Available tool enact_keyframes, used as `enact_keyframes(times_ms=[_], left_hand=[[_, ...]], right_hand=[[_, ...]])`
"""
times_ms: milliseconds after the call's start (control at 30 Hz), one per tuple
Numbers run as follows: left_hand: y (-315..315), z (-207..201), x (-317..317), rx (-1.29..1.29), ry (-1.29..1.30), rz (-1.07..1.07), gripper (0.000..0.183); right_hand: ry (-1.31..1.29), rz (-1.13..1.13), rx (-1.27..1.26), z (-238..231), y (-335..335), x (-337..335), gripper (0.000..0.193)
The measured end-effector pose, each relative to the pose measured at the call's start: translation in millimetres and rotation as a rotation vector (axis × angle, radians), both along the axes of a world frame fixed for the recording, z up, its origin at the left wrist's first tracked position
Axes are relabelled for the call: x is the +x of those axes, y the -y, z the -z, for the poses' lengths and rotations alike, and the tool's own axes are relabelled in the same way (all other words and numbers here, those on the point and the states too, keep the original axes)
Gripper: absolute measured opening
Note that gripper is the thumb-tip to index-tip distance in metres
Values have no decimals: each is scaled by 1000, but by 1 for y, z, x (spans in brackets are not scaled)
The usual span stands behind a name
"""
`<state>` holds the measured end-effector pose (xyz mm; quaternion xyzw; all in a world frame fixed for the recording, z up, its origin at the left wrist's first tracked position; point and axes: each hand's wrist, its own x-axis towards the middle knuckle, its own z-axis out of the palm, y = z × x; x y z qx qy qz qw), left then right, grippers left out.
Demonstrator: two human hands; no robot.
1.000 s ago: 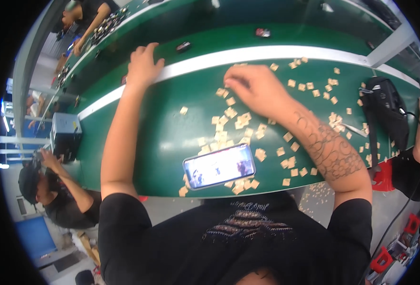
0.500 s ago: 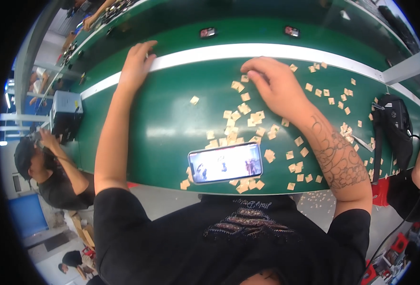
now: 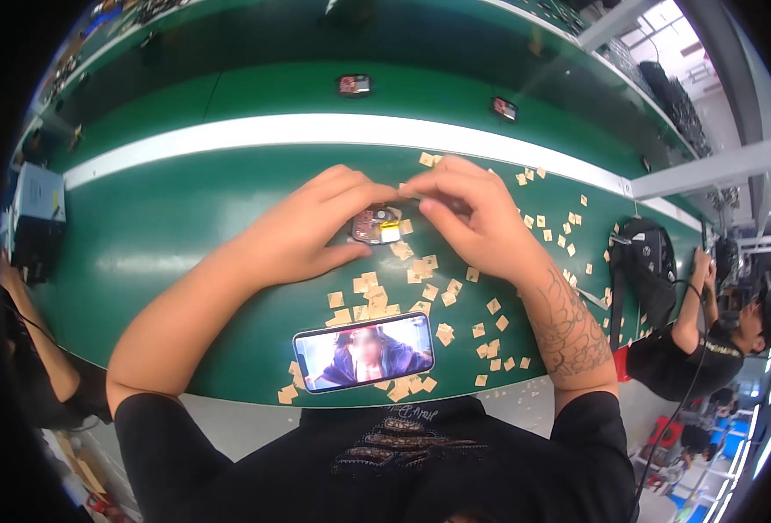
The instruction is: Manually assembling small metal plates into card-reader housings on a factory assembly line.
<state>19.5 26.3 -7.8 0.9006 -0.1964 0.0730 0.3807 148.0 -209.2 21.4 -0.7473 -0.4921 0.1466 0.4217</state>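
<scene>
Small electronic assembly lies between two hands, just beyond the smartphone

The smartphone (image 3: 363, 353), its screen lit, lies on the green worktop (image 3: 167, 200) at the near edge, in front of the person. Straight beyond it, a little to the right of its middle, lies the small electronic assembly (image 3: 375, 229), a dark-edged piece with reddish parts and a yellow strip beside a pale block.

The left hand (image 3: 315, 222) is beyond the smartphone, on the assembly's left side. It is curved around the piece, thumb by the near edge and fingers reaching over the far edge; whether it grips or only steadies it, I cannot tell. The right hand (image 3: 477, 213) is beyond the smartphone and to its right. Its thumb and index finger are drawn together near the left fingertips, at the assembly's far right corner; whether they pinch something, I cannot tell.

Tan square pieces (image 3: 445, 333) lie scattered around the smartphone, thickest just beyond it and spreading to its right, some just beside the assembly. A black bag (image 3: 651, 261) lies well to the smartphone's right. Far beyond the smartphone, past a white rail (image 3: 272, 129), two similar dark devices (image 3: 353, 84) lie apart on a green surface.
</scene>
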Motion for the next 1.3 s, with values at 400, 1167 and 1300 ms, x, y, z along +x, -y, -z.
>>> enact_keyframes(times_ms=[400, 1167, 1300], left_hand=[[6, 6, -8, -47, 47, -86, 63], [14, 5, -9, -4, 17, -169, 57], [14, 7, -7, 43, 77, -181, 55]], right_hand=[[592, -19, -306, -11, -16, -40, 19], [403, 19, -196, 12, -11, -31, 22], [376, 22, -175, 10, -6, -29, 24]])
